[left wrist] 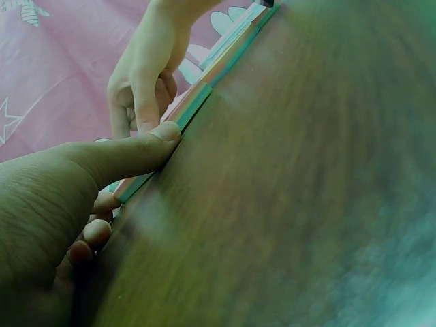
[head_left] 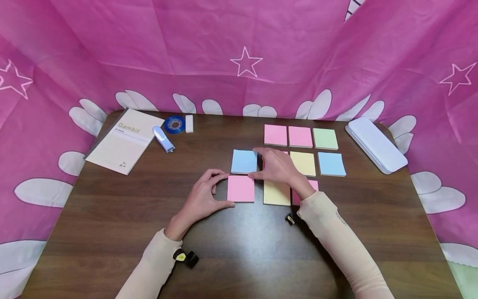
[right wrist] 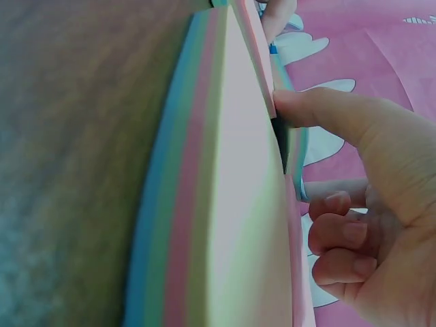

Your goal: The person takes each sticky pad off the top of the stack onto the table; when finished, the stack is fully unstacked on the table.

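Note:
My left hand (head_left: 203, 195) pinches a pink sticky note pad (head_left: 240, 189) at its left side, thumb at the near corner and index finger at the far one. Directly behind lies a blue sticky note pad (head_left: 243, 161). My right hand (head_left: 278, 166) spans that blue pad's right side, index finger at the far corner and thumb at the near corner, where it meets the pink pad. In the right wrist view the remaining fingers (right wrist: 344, 266) are curled in. Just right of the pink pad is a yellow pad (head_left: 276, 195); the right forearm partly covers another pink pad (head_left: 313, 185).
More sticky note pads lie in rows, including a yellow one (head_left: 303, 164), a blue one (head_left: 332, 164) and a green one (head_left: 325, 138). A white case (head_left: 376, 144) stands at right. A notebook (head_left: 125, 141), blue stapler-like tool (head_left: 163, 139), tape roll (head_left: 174, 124) and white eraser-like block (head_left: 189, 123) lie at left.

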Demonstrator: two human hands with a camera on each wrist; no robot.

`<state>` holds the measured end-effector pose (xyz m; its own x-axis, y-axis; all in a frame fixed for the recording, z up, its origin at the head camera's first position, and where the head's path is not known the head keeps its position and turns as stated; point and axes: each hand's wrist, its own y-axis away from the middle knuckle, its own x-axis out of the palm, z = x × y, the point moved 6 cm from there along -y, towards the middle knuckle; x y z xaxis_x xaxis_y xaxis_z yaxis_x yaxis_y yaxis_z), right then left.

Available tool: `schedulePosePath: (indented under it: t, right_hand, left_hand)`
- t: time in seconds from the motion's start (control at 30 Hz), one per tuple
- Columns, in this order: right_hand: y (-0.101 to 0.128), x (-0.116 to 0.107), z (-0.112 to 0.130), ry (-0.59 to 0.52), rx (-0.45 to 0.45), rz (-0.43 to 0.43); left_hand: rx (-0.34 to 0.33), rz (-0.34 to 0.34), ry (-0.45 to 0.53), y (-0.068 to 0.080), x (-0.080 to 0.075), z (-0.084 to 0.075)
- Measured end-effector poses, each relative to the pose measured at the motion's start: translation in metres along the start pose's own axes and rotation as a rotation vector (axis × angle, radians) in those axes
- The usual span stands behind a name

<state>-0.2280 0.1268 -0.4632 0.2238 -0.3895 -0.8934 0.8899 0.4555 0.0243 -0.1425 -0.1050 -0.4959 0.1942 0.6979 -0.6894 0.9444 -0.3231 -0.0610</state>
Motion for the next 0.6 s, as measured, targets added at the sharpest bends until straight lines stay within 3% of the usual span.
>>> schedulePosePath:
  t: [0.47,0.6]
  right_hand:
    - [-0.001,-0.004,-0.006,0.000,0.113,0.072]
    - [-0.002,-0.005,-0.002,0.029,0.048,0.049]
  left_hand:
    - [0.021,-0.007,0.007,0.000,0.001,0.000]
    - [0.023,-0.007,0.008,0.000,0.000,0.000]
